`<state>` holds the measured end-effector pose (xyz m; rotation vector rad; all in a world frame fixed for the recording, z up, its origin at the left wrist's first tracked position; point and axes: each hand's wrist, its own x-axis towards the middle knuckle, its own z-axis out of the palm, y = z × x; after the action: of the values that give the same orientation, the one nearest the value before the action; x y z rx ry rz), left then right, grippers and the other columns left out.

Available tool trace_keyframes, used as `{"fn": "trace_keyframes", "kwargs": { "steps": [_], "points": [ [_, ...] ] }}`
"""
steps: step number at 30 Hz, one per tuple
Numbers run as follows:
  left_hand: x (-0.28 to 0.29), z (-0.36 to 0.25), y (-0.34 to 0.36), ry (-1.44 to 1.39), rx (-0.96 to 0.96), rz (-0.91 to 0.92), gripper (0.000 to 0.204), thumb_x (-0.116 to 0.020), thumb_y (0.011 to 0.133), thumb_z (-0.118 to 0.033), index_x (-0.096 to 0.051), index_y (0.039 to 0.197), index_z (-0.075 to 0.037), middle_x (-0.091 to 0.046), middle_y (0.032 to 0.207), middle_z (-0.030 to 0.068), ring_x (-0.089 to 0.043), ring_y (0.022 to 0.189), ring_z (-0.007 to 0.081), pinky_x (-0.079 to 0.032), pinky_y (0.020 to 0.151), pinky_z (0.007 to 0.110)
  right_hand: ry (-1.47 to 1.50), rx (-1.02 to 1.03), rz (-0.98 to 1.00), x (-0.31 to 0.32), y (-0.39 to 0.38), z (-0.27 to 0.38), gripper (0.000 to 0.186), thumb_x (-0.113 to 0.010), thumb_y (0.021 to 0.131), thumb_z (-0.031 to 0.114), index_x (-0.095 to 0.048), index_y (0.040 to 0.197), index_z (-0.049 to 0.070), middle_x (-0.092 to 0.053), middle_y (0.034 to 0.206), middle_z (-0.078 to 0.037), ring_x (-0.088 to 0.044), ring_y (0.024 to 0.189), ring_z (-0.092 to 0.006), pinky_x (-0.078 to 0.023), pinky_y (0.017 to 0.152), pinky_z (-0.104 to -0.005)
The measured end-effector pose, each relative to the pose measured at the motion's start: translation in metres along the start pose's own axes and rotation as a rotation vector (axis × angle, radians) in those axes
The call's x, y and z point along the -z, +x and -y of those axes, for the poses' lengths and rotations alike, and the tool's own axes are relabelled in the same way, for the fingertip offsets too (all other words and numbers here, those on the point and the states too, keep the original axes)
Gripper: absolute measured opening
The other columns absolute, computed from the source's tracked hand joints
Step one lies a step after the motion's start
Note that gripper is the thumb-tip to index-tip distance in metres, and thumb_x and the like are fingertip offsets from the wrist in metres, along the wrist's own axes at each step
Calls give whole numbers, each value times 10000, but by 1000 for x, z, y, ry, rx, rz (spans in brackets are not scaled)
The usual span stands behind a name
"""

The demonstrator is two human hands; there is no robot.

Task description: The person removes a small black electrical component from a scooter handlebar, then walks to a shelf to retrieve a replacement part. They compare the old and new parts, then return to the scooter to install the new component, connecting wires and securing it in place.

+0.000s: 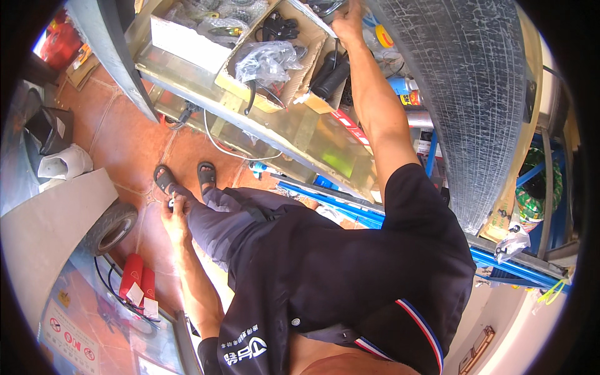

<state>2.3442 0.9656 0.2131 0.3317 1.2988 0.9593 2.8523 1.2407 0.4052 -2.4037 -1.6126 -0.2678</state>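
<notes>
My left hand (pixel 177 214) is closed, held low beside my leg above the tiled floor. Its fingers pinch a small pale and dark piece (pixel 171 202), too small to name. My right arm stretches up to the shelf, where my right hand (pixel 347 26) is at the top edge of the view. That hand is beside a dark item in clear wrapping (pixel 326 7) at the end of an open carton; its fingertips are partly hidden. Below the hand, black cylindrical parts (pixel 330 75) stand in a narrow carton (pixel 320 105).
An open carton (pixel 232 82) holds a plastic bag (pixel 265 62) and black lever parts. Black tyre-like rubber (pixel 462 119) hangs close to my right arm. On the left are a small tyre (pixel 111 230), red bottle-shaped items (pixel 132 275) and a glass panel (pixel 69 331).
</notes>
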Motion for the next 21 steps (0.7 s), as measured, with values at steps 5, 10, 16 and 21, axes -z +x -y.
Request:
{"fn": "trace_keyframes", "kwargs": {
  "steps": [5, 10, 16, 21],
  "points": [
    [11, 3, -6, -25, -2, -68, 137, -617, 866, -73, -543, 971, -26, -574, 745, 16, -496, 600, 80, -386, 552, 204, 14, -11, -10, 1, 8, -2, 345, -524, 880, 256, -593, 1143, 43, -604, 1103, -158, -590, 997, -297, -460, 868, -369],
    [25, 6, -10, -18, -2, -98, 131, -611, 870, -84, -549, 973, -31, -571, 756, 16, -512, 610, 90, -398, 556, 208, -29, -47, 65, -2, 42, -2, 331, -523, 878, 243, -594, 1134, 45, -605, 1091, -149, -590, 986, -284, -461, 859, -362],
    [37, 9, -18, 10, 60, -166, 171, -626, 864, -113, -548, 1006, -57, -597, 786, 32, -559, 636, 113, -426, 566, 208, -125, -98, 174, -26, 76, -1, 315, -522, 874, 226, -595, 1122, 47, -605, 1077, -139, -591, 973, -270, -461, 849, -355],
    [41, 10, -29, -25, 68, -235, 181, -622, 865, -101, -545, 1022, -54, -614, 798, 53, -569, 638, 119, -429, 555, 207, -185, -136, 183, -38, 92, -2, 301, -521, 871, 213, -596, 1113, 49, -606, 1064, -131, -592, 962, -257, -461, 841, -349]
  ]
}}
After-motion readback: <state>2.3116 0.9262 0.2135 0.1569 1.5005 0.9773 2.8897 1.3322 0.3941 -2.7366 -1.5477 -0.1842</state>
